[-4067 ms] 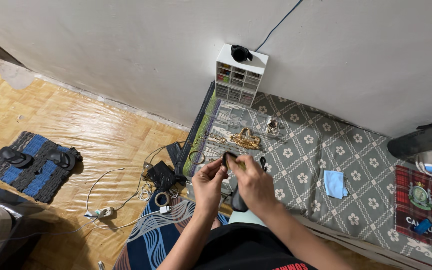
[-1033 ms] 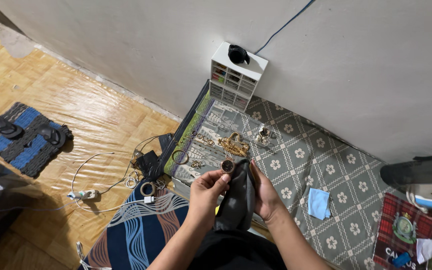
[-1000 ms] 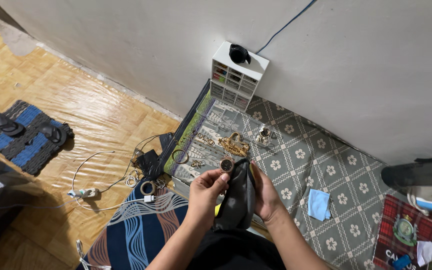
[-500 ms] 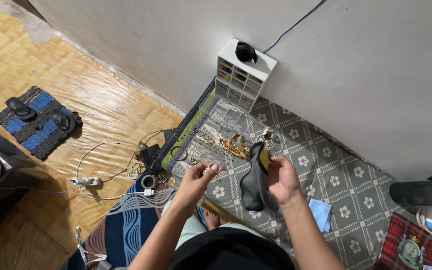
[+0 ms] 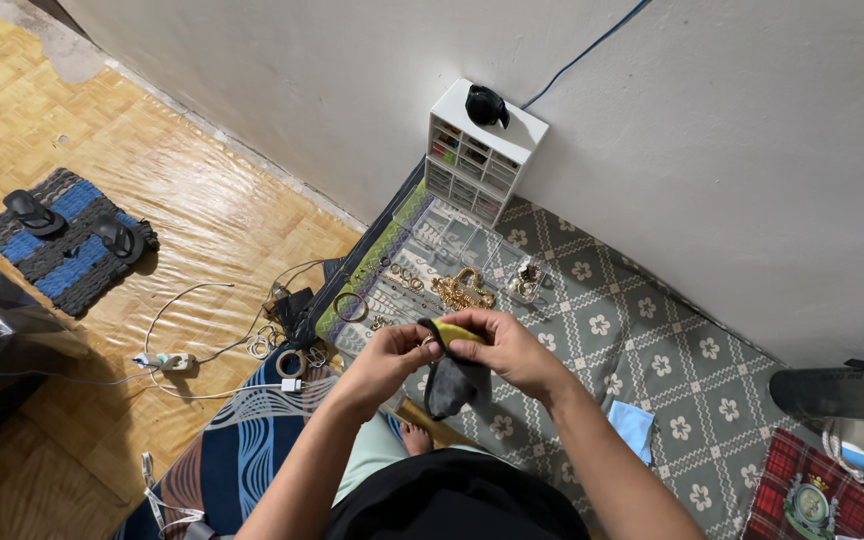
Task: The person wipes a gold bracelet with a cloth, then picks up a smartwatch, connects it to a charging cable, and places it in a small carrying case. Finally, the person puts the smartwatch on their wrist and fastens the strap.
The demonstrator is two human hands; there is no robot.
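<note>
Cloth: your right hand grips the dark cloth; it hangs down at frame centre.
Ring: your left hand pinches a small ring, touching the cloth's top left.

Cloth, metal, plastic and glossy floor

Matt dark grey cloth at centre frame; shiny gold-coloured metal chains above it; white plastic drawer unit; glossy wood-pattern floor at left.
</note>
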